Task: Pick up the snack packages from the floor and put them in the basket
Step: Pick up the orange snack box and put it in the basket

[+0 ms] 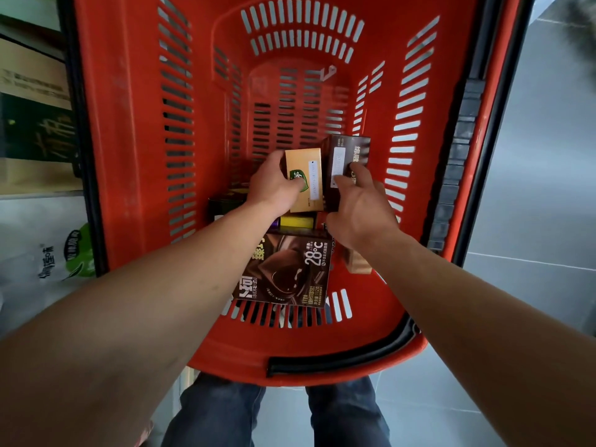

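Our forearms point(135, 317) reach forward from the bottom of the view, above jeans-clad legs point(222, 411) standing on grey floor tiles point(532, 188). Both hands are inside the red basket point(129, 140), just beside each other. Our left hand point(274, 185) grips a tan box point(306, 179), thumb across its front face. Our right hand point(361, 211) grips a dark brown box point(346, 162), fingers curled over its near side. The two boxes are upright and touch side by side above the basket floor. Below them, near the basket's front wall, a dark chocolate box point(290, 269) marked "28°C" lies flat. A yellow package point(296, 221) and a black package point(225, 204) lie partly hidden under our hands. A black handle point(348, 356) runs along the near rim. Shelved cartons point(32, 108) stand at left.
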A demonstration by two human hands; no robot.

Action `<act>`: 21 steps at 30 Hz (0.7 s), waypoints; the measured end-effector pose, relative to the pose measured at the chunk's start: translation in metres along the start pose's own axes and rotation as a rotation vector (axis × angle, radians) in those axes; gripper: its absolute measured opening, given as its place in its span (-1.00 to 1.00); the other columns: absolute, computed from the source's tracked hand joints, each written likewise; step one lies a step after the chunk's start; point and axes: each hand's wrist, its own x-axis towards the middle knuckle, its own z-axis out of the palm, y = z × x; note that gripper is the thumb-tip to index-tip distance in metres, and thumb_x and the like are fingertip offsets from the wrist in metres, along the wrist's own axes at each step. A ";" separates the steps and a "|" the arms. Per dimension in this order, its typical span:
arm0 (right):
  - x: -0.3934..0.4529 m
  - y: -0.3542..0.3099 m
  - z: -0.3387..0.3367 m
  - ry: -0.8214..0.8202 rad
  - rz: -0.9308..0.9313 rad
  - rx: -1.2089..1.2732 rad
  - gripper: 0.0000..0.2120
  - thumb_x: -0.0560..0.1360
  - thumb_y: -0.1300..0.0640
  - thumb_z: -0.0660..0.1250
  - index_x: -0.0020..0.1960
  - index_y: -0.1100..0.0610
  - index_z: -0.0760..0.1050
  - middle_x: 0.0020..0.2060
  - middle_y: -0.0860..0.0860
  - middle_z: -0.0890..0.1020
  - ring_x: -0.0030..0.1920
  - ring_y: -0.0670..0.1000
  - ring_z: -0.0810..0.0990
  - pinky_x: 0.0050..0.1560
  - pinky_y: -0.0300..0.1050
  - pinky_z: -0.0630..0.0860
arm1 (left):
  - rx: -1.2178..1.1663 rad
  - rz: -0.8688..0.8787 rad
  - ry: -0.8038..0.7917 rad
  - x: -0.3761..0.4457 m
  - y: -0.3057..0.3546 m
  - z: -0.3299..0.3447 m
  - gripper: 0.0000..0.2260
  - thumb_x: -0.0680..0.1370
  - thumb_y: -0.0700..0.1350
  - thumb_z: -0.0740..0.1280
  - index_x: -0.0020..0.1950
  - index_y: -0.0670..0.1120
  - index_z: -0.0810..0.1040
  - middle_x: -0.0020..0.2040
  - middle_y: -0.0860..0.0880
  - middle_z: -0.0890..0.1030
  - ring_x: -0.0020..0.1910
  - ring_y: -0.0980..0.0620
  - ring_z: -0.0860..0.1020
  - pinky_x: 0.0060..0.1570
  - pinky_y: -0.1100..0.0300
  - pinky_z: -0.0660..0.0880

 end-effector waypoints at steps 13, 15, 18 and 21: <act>-0.020 -0.019 0.007 0.070 -0.038 -0.063 -0.42 0.50 0.17 0.26 0.50 0.07 0.27 0.47 0.03 0.31 0.44 0.20 0.24 0.41 0.06 0.32 | 0.022 0.039 -0.121 -0.019 -0.005 -0.027 -0.40 0.57 -0.18 0.35 0.56 0.00 0.21 0.41 -0.11 0.48 0.32 -0.03 0.48 0.14 0.24 0.40; -0.017 -0.021 0.010 0.054 -0.062 -0.100 -0.41 0.49 0.21 0.25 0.51 0.05 0.25 0.45 0.02 0.36 0.43 0.19 0.25 0.39 0.09 0.34 | 0.004 0.024 -0.184 -0.018 -0.009 -0.027 -0.47 0.60 -0.20 0.30 0.55 -0.09 0.23 0.35 -0.11 0.54 0.18 0.00 0.51 0.22 0.14 0.43; -0.011 -0.021 0.013 -0.009 -0.088 -0.246 -0.37 0.52 0.20 0.24 0.56 0.02 0.16 0.52 -0.04 0.25 0.47 0.19 0.18 0.40 0.13 0.27 | -0.040 -0.015 -0.255 -0.013 -0.017 -0.022 -0.59 0.65 -0.09 0.22 0.52 -0.03 0.32 0.32 -0.05 0.55 0.20 -0.01 0.53 0.22 0.06 0.49; -0.008 -0.020 0.020 -0.026 -0.108 -0.372 -0.42 0.53 0.15 0.24 0.53 0.00 0.21 0.52 -0.09 0.20 0.50 0.19 0.10 0.43 0.18 0.14 | -0.190 -0.088 -0.291 -0.012 -0.017 -0.024 -0.62 0.68 0.10 0.12 0.50 0.09 0.33 0.37 -0.01 0.49 0.20 -0.05 0.51 0.14 0.05 0.50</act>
